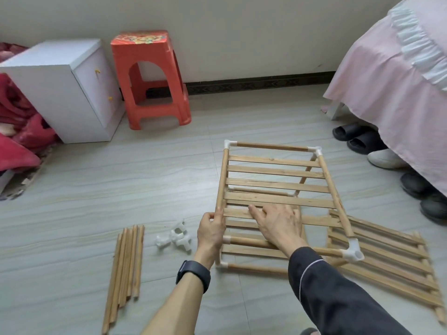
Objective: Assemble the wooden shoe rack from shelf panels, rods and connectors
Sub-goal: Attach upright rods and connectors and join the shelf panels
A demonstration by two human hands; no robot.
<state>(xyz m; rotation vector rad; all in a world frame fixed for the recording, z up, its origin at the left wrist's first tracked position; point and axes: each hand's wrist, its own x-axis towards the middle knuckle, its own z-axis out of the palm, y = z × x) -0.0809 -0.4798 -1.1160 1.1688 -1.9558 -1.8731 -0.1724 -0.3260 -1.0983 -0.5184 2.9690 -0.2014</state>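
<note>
A partly built wooden rack (278, 187) stands on the floor, rods joined by white corner connectors (353, 252), with a slatted shelf panel resting in its top frame. My left hand (211, 232) grips the left side rod near the front. My right hand (278, 224) lies flat on the slats, fingers spread. A second slatted panel (391, 264) lies on the floor to the right, partly under the rack. Several loose rods (125, 264) lie in a bundle at the left. A small heap of white connectors (175, 239) sits between the rods and my left hand.
A white cabinet (63, 93) and a red plastic stool (151, 81) stand against the far wall. A bed with a pink skirt (391, 81) fills the right side, with several shoes (384, 158) beneath its edge. Red bedding (19, 131) lies at far left.
</note>
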